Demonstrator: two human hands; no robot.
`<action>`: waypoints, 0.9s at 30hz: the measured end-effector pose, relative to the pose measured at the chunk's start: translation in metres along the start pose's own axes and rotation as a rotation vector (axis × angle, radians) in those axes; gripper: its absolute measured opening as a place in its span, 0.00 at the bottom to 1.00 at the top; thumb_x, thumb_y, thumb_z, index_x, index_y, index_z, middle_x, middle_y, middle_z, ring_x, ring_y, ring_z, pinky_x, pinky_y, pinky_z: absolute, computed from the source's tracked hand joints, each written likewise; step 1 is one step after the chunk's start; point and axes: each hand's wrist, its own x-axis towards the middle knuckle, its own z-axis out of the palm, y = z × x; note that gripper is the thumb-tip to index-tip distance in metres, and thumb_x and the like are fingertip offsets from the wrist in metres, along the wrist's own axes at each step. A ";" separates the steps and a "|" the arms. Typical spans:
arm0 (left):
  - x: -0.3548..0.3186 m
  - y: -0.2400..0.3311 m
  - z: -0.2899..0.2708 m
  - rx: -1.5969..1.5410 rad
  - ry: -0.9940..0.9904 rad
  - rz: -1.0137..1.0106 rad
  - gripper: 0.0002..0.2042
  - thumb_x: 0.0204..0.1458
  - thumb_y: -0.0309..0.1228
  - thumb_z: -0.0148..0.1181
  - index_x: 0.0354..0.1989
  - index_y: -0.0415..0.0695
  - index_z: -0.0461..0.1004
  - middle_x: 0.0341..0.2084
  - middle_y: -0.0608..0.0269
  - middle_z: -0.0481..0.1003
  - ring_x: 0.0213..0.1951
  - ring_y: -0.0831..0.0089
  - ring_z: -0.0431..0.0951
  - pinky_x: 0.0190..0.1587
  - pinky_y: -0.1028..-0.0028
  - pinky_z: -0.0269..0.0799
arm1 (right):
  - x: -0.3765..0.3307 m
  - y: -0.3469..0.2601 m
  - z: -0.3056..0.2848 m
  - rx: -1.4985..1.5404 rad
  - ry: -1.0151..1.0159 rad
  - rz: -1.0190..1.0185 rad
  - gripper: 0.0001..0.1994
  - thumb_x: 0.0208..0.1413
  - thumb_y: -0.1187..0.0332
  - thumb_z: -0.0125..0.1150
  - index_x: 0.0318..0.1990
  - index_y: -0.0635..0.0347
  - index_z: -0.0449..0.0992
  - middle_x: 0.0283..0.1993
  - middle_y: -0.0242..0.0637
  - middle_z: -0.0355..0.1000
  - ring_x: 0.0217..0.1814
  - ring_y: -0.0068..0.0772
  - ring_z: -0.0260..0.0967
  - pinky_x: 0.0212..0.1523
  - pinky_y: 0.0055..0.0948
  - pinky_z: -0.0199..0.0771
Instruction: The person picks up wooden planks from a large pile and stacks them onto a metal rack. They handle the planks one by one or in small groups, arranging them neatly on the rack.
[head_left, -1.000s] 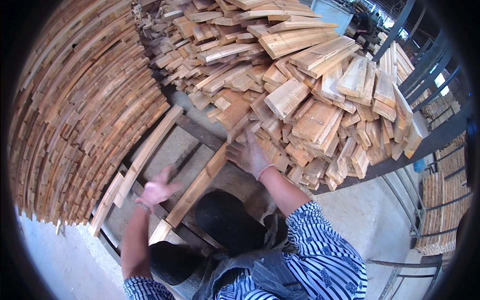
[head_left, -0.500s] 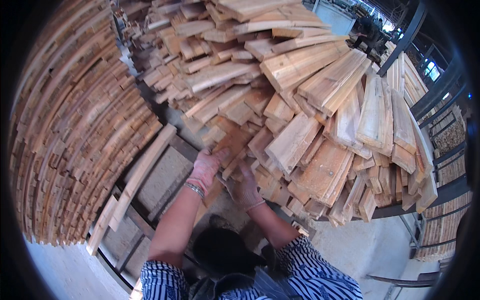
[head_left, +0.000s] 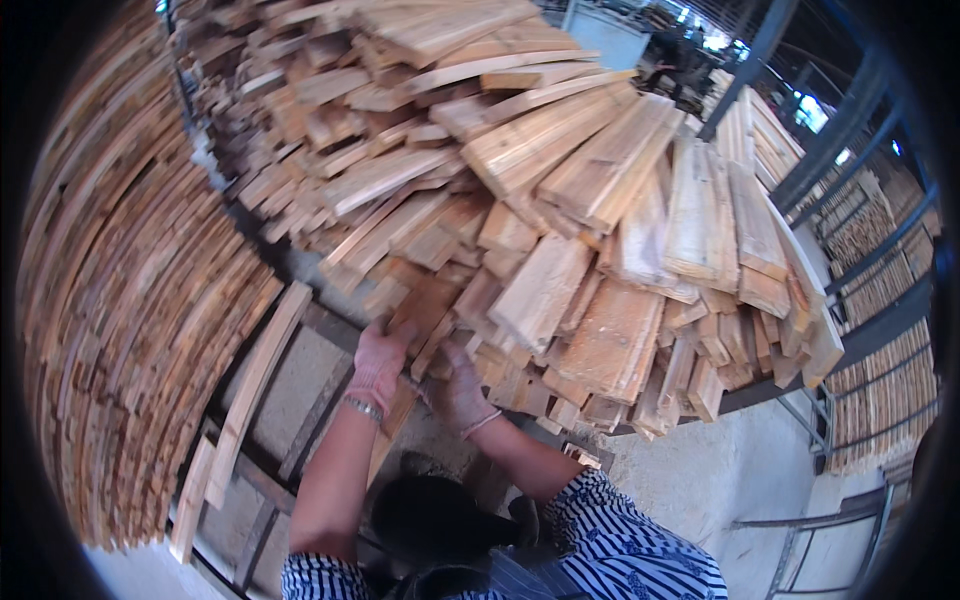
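At the far left stands a tall stack (head_left: 130,330) of narrow boards, laid closely in even layers; this part of the work looks well advanced. Just beside it, a long pale board (head_left: 258,390) and a shorter board (head_left: 193,495) lie side by side on a dark metal frame (head_left: 330,325), and between its bars the bare floor can be seen. More to the right, another board (head_left: 393,430) lies slanting, partly hidden below the forearms. The left hand (head_left: 382,360), with a metal band (head_left: 363,408) at the wrist, is at the near end of a reddish-brown board (head_left: 425,300), which lies at the lower left edge of the loose pile. Its grip is partly curled, with the thumb at the board, but the fingers are hidden, so I cannot tell if it holds firmly. The right hand (head_left: 460,390) is just beside, half bent against the ends of the pile; whether its grip has hold of anything, I also cannot tell. The big loose pile (head_left: 545,290) spreads from here to the right, its boards crossing at many angles, so in my judgement very much remains unsorted. At the far right, well apart, stands another stack (head_left: 885,400), with dark bars before it.
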 end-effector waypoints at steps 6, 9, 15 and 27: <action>-0.017 0.007 0.021 0.075 0.118 0.166 0.25 0.58 0.32 0.62 0.62 0.36 0.68 0.47 0.52 0.79 0.46 0.66 0.79 0.46 0.70 0.76 | -0.018 -0.022 0.017 -0.479 0.211 0.071 0.22 0.66 0.51 0.54 0.62 0.50 0.68 0.61 0.32 0.72 0.60 0.38 0.71 0.59 0.42 0.73; -0.052 0.033 0.018 0.369 0.209 0.213 0.29 0.57 0.33 0.63 0.66 0.35 0.64 0.54 0.48 0.76 0.54 0.61 0.76 0.55 0.66 0.72 | -0.069 -0.033 0.010 -1.089 -0.019 0.004 0.29 0.66 0.47 0.54 0.66 0.55 0.66 0.65 0.42 0.69 0.66 0.45 0.68 0.62 0.38 0.71; -0.128 0.048 0.024 0.442 0.134 0.601 0.33 0.56 0.28 0.67 0.69 0.36 0.59 0.64 0.43 0.65 0.66 0.55 0.65 0.69 0.63 0.58 | -0.248 -0.149 0.050 -2.000 -0.292 -1.142 0.30 0.54 0.56 0.67 0.62 0.59 0.69 0.59 0.54 0.69 0.61 0.55 0.70 0.56 0.46 0.75; -0.289 0.042 0.057 0.723 -0.530 1.110 0.22 0.56 0.38 0.66 0.58 0.45 0.72 0.48 0.49 0.77 0.52 0.50 0.77 0.54 0.59 0.75 | -0.302 -0.307 0.182 -3.097 0.749 -0.892 0.44 0.45 0.50 0.75 0.70 0.47 0.61 0.68 0.36 0.63 0.64 0.43 0.66 0.60 0.41 0.70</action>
